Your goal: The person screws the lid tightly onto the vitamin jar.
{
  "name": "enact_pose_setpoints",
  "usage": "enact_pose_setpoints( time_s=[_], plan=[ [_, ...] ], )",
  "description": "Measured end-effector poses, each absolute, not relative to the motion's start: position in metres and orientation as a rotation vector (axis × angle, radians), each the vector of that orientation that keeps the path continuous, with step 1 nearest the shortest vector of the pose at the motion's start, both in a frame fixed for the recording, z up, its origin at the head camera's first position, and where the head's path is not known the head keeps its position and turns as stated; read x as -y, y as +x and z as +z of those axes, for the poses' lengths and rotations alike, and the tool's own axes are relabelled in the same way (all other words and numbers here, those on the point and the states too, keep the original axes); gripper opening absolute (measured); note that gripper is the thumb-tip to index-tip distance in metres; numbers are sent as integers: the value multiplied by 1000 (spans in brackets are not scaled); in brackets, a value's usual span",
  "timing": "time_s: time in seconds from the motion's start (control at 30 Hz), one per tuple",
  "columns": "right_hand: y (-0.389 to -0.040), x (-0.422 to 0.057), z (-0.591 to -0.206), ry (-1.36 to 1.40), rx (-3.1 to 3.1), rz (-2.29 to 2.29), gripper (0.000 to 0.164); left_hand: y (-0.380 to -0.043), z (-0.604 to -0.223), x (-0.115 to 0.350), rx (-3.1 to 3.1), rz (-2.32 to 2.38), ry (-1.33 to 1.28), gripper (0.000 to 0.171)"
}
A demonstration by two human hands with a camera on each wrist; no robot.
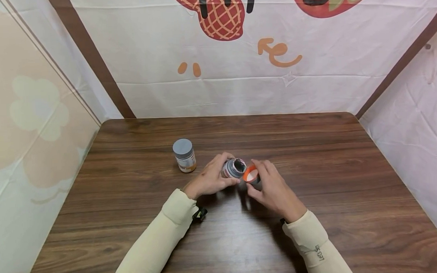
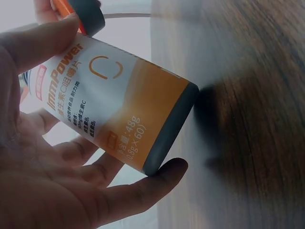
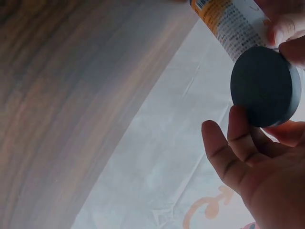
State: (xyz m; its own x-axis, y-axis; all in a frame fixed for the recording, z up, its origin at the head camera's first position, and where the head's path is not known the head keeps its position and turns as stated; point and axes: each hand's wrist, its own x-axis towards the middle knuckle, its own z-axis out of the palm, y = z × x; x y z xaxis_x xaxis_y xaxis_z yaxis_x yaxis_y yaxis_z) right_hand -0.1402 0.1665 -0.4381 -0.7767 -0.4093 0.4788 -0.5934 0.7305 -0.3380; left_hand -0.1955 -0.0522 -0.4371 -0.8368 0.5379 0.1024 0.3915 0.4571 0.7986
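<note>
My left hand point(image 1: 214, 175) grips a white and orange vitamin C bottle point(image 2: 112, 102), tilted so its open mouth faces right. Torn foil rings the neck of the bottle in the head view. My right hand point(image 1: 270, 189) pinches a grey cap point(image 3: 264, 86) by its edge, with the thumb on one side and fingers on the other. The cap's inside is white with an orange rim, turned toward the bottle mouth and close beside it. Both things are held above the table.
A second bottle point(image 1: 185, 158) with its grey lid on stands upright to the left of my left hand. The brown wooden table point(image 1: 133, 197) is enclosed by printed cloth point(image 1: 158, 98) at the back and both sides.
</note>
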Motion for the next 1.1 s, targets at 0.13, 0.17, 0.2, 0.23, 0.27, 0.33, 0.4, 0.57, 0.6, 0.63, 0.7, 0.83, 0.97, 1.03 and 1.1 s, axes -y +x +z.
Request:
enact_pose_setpoints(
  time_s=[0.13, 0.17, 0.2, 0.23, 0.27, 0.33, 0.4, 0.57, 0.6, 0.63, 0.7, 0.83, 0.97, 1.03, 1.1],
  plan=[
    [-142, -168, -434, 765, 2549, 676, 63, -194, -436, 52, -2545, 1299, 829, 53],
    [-142, -168, -434, 760, 2550, 665, 63, -193, -435, 52, -2546, 1298, 835, 52],
    [-142, -168, -433, 755, 2553, 658, 63, -193, -435, 52, -2548, 1297, 839, 52],
    [-142, -168, -432, 751, 2559, 656, 63, -193, -435, 52, -2548, 1296, 840, 52],
    [-142, -168, -432, 745, 2564, 660, 63, -192, -435, 52, -2550, 1295, 845, 52],
    [-142, -168, -430, 737, 2575, 681, 62, -192, -435, 52, -2554, 1295, 851, 52],
    [-141, -168, -430, 735, 2581, 722, 62, -191, -435, 52, -2558, 1291, 855, 52],
    [-142, -168, -428, 767, 2543, 775, 63, -190, -435, 51, -2565, 1280, 851, 53],
    [-142, -168, -428, 783, 2527, 781, 63, -190, -435, 51, -2570, 1278, 853, 53],
    [-143, -168, -428, 799, 2511, 782, 63, -190, -435, 51, -2574, 1276, 854, 53],
    [-144, -168, -428, 831, 2480, 788, 63, -190, -436, 51, -2583, 1270, 853, 53],
    [-145, -166, -428, 889, 2427, 786, 62, -188, -436, 51, -2589, 1261, 849, 53],
    [-147, -165, -428, 927, 2390, 769, 61, -187, -435, 51, -2563, 1276, 837, 52],
    [-147, -164, -427, 937, 2384, 766, 61, -186, -434, 51, -2546, 1286, 827, 52],
    [-147, -164, -426, 941, 2390, 764, 60, -185, -433, 52, -2534, 1292, 817, 51]
  ],
)
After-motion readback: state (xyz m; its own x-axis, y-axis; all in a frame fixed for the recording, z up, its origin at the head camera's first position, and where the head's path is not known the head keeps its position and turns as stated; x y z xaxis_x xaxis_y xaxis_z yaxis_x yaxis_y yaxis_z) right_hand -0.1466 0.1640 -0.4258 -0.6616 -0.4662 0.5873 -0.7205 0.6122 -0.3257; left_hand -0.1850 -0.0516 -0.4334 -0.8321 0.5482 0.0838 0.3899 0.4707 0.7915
